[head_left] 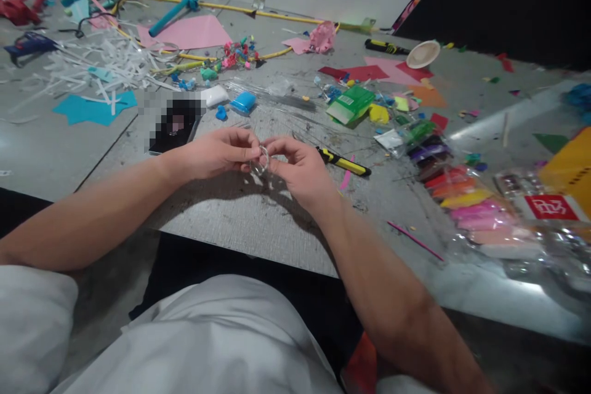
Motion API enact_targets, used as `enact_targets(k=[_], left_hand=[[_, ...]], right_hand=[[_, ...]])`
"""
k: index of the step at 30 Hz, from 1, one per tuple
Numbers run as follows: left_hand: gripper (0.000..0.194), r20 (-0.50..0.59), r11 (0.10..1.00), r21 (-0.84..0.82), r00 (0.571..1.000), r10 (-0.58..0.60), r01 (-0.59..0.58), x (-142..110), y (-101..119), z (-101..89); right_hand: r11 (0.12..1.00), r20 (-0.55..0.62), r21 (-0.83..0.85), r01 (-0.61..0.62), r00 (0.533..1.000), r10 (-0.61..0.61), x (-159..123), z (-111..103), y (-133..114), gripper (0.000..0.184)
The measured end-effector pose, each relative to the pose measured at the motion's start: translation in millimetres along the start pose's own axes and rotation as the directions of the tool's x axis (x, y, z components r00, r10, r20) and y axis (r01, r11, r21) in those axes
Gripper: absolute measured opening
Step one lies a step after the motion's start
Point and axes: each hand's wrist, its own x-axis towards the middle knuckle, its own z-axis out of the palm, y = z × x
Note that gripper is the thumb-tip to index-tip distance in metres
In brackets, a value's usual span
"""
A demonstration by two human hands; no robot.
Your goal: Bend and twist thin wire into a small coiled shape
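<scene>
Both my hands meet over the middle of the grey table (240, 221). My left hand (217, 152) and my right hand (298, 166) are closed in a pinch on a small loop of thin clear or silvery wire (260, 160) held between their fingertips. Several thin straight wires (295, 120) lie on the table just beyond my hands. A yellow and black utility knife (344, 163) lies right beside my right hand.
A phone (174, 126) lies left of my hands. Packs of coloured clay (462, 197) in clear wrap sit at the right, with a green packet (351, 104), blue clay pieces (243, 102), coloured paper sheets (187, 32), white paper strips (106, 61) and a paper cup (422, 54) farther back.
</scene>
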Motion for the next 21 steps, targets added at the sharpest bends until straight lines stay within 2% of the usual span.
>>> enact_targets(k=[3,6,9,16,18,21], left_hand=[[0.042,0.055,1.0,-0.023,0.998,0.0,0.001,-0.4,2.9,-1.9],[0.043,0.073,0.999,-0.041,0.997,0.034,-0.031,1.0,3.9,-4.8],[0.039,0.036,0.999,-0.024,0.999,0.033,-0.032,2.1,4.2,-6.3],[0.03,-0.008,1.0,0.014,1.0,0.014,-0.014,0.2,4.5,-2.8],[0.025,-0.041,1.0,-0.011,0.999,0.003,-0.004,0.5,3.1,-2.6],[0.028,-0.07,1.0,-0.009,0.997,-0.012,0.011,0.8,1.9,-2.7]], right_hand=[[0.999,-0.002,0.023,0.03,1.0,-0.03,-0.3,-4.7,-6.3,0.035],[0.999,0.054,0.019,0.032,0.998,-0.033,-1.2,-9.5,-15.0,0.04],[0.999,0.088,0.045,0.014,0.996,-0.018,-1.6,-9.8,-20.0,0.048],[0.998,0.05,0.064,-0.012,0.999,0.009,-0.6,-0.2,-13.2,0.061],[0.997,0.049,0.072,-0.024,0.999,0.021,-1.5,0.8,-12.6,0.062],[0.997,0.041,0.069,-0.029,0.999,0.026,-3.0,1.0,-13.6,0.059]])
